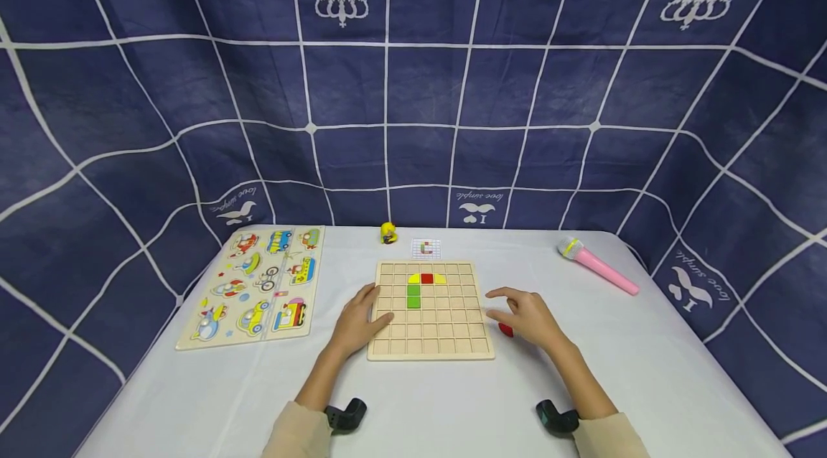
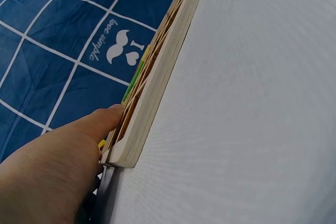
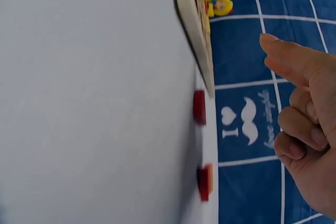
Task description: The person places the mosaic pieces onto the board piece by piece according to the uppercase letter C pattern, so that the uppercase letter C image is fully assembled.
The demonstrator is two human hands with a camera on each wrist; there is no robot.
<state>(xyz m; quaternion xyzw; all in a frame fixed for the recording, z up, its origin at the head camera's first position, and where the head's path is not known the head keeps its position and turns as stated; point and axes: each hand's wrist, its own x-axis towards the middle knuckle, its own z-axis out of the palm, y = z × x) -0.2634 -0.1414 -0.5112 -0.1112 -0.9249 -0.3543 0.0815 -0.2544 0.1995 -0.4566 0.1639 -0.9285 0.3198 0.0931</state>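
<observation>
A wooden grid board point(image 1: 446, 343) lies on the white table between the hands. In its upper rows sit green squares point(image 1: 413, 296), a red square point(image 1: 427, 278) and yellow curved pieces point(image 1: 440, 279) on either side of the red one. My left hand point(image 1: 355, 321) rests at the board's left edge, thumb over the grid; its other fingers are hidden in the left wrist view. Right of the board, my right hand point(image 1: 530, 318) hovers empty, thumb and index finger extended, the others curled. A red piece point(image 1: 506, 329) lies partly hidden below it; the right wrist view shows another red piece point(image 3: 204, 183).
Behind the board lie a small pattern card point(image 1: 426, 249) and a yellow toy figure point(image 1: 388, 233). A picture puzzle board point(image 1: 242, 286) occupies the left side, a pink toy microphone point(image 1: 604, 270) the right. A blue checked cloth point(image 1: 420, 85) hangs around the table.
</observation>
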